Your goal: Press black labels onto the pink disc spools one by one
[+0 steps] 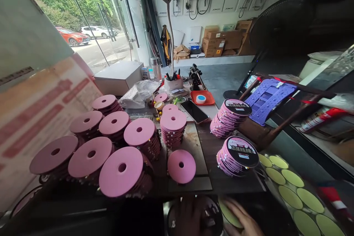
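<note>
At the bottom edge, my left hand (188, 212) lies flat over a dark round label (211, 215) with pale lettering; shadow hides part of its fingers. Close beside it, my right hand (242, 215) has its fingers along the edge of a yellow-green disc (229, 214) and seems to grip it. A single pink disc (182, 171) with a centre hole lies just beyond my hands. To the right stand two stacks of pink discs, the nearer topped by a black-and-pink printed label (242, 151), the farther by a similar label (238, 107).
Stacks of pink discs (121, 171) with pins round their edges fill the left side. Yellow-green discs (290, 197) lie in rows at right. Farther back are a phone (195, 110), an orange tray (202, 97), a white box (118, 75) and a purple chair back (271, 99).
</note>
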### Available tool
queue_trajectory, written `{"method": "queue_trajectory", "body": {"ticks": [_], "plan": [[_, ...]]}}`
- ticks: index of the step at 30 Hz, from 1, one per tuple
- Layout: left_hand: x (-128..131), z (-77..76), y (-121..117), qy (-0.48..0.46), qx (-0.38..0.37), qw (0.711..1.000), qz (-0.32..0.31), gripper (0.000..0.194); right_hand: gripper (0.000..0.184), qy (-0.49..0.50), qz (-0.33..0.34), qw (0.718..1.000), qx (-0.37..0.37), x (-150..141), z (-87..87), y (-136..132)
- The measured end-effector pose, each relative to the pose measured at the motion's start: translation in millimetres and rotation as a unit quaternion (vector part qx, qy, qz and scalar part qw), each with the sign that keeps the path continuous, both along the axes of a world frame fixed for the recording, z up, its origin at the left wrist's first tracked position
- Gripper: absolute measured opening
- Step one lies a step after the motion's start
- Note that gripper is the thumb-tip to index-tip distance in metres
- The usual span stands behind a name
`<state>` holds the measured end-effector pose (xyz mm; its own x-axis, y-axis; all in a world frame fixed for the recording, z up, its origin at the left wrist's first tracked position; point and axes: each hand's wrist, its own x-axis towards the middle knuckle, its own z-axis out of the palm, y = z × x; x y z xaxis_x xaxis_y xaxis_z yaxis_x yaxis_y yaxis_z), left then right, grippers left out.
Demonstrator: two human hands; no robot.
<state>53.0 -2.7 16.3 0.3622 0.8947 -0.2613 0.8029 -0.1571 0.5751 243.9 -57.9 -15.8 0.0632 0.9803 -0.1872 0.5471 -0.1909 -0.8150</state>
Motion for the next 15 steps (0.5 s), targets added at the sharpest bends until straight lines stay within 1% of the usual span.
{"method": "queue_trajectory", "body": {"ticks": [2, 4, 6, 9, 11, 12, 15], "plan": [[-4.0, -6.1, 0.7, -0.001, 0.013, 1.0, -0.011, 0.079, 0.037, -0.047, -0.054, 0.997, 0.022, -18.1, 2.7, 12.3], [-12.3, -14.9, 0.2, -0.004, 0.033, 0.999, -0.025, 0.079, 0.033, -0.105, -0.098, 0.988, 0.05, -36.2, -2.3, 18.9], [-21.4, -25.2, -1.1, -0.015, 0.055, 0.997, -0.051, 0.078, 0.034, -0.153, -0.107, 0.978, 0.088, -48.4, -11.1, 19.1], [-30.8, -39.8, -3.1, -0.033, 0.09, 0.991, -0.091, 0.071, 0.048, -0.213, -0.104, 0.961, 0.145, -52.3, -21.2, 14.6], [-33.6, -47.1, -4.1, -0.038, 0.117, 0.987, -0.103, 0.07, 0.051, -0.266, -0.096, 0.94, 0.19, -48.4, -22.9, 12.2], [-34.4, -49.8, -4.6, -0.038, 0.131, 0.985, -0.104, 0.071, 0.049, -0.293, -0.084, 0.927, 0.218, -45.6, -22.5, 11.4], [-36.5, -55.2, -6.8, -0.037, 0.168, 0.979, -0.109, 0.077, 0.035, -0.363, -0.016, 0.881, 0.303, -39.7, -20.2, 9.3]]}}
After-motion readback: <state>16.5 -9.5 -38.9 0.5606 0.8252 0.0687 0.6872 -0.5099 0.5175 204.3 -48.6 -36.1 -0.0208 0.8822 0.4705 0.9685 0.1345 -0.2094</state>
